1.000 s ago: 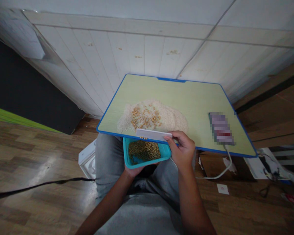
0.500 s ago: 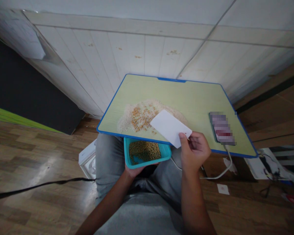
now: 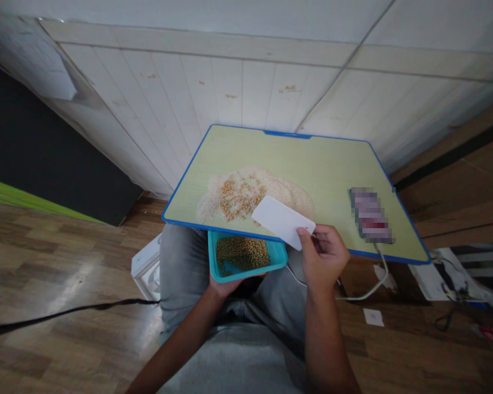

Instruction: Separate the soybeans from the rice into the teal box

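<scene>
white panel wall behind, wood floor. green lap table (image 3: pixel 332 158) over the knees, rice-and-bean pile (image 3: pixel 242 194) on its near left part. r hand (image 3: pixel 324 257) at table's near edge pinches white card (image 3: pixel 282 220) by a corner, thumb on top; card's long axis runs from the hand toward the pile, its far end over the pile's edge. l hand (image 3: pixel 221 285) cups teal tray (image 3: pixel 246 254) of beans from beneath, just under table's near edge.

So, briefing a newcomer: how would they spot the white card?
Find the pale green, blue-edged table. Over its near edge, by the white rice-and-bean heap, the right hand pinches a flat white plastic card: smooth and blank, unlike the grainy heap.
</scene>
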Demonstrator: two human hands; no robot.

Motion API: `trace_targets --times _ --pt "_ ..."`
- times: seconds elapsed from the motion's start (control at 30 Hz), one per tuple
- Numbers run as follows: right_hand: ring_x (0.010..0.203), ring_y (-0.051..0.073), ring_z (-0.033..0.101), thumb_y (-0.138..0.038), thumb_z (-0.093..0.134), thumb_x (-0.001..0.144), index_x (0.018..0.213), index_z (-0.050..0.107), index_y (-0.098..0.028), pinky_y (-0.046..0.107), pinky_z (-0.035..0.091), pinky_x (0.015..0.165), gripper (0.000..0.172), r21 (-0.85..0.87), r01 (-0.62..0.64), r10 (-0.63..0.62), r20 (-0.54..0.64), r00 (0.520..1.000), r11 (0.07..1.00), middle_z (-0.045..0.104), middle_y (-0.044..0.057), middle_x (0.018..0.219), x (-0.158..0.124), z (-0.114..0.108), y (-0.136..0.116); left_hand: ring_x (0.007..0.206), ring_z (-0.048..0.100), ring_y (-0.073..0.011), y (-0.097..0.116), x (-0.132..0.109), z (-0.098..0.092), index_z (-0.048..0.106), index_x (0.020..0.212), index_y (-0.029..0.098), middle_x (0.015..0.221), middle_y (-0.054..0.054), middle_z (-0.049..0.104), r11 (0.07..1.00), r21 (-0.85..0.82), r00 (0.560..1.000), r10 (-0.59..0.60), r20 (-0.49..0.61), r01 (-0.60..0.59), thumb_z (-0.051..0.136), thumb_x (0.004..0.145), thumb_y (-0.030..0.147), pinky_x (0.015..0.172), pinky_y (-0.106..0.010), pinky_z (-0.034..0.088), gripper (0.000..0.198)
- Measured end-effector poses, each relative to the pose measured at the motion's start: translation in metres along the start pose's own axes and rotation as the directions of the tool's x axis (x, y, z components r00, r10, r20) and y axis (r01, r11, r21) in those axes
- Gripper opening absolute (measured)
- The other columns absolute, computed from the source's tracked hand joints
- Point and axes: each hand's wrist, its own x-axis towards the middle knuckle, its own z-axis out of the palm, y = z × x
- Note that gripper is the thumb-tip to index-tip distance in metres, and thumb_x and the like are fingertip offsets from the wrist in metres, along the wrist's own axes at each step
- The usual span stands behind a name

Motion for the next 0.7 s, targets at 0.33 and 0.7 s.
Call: trace_targets --times 0.33,0.7 --pt "0.063 0.017 0.068 -0.042 0.089 0.089 0.083 0.075 -0.022 0.028 0.055 0.062 0.025 0.024 0.018 -0.020 0.069 0.997 1.000 0.075 -0.002 0.071 -0.001 0.000 0.001 0.169 0.043 -0.0519 0.001 -0.005 0.010 0.077 0.153 0.033 0.168 -0.009 0.068 0.983 0.185 0.985 -0.017 0.174 -0.016 0.052 0.110 0.058 0.130 -0.086 0.033 0.056" --pt "0.062 0.014 0.063 -0.029 0.085 0.092 0.080 0.075 -0.023 0.025 0.051 0.061 0.017 0.045 0.124 -0.131 0.198 0.972 0.991 0.070 -0.005 0.069 0.006 0.007 -0.002 0.179 0.017 -0.0446 0.003 0.013 -0.019 0.047 0.178 0.030 0.189 -0.009 0.039 0.998 -0.029 0.983 -0.042 0.178 0.048 0.024 0.114 0.063 0.138 -0.081 0.009 0.076"
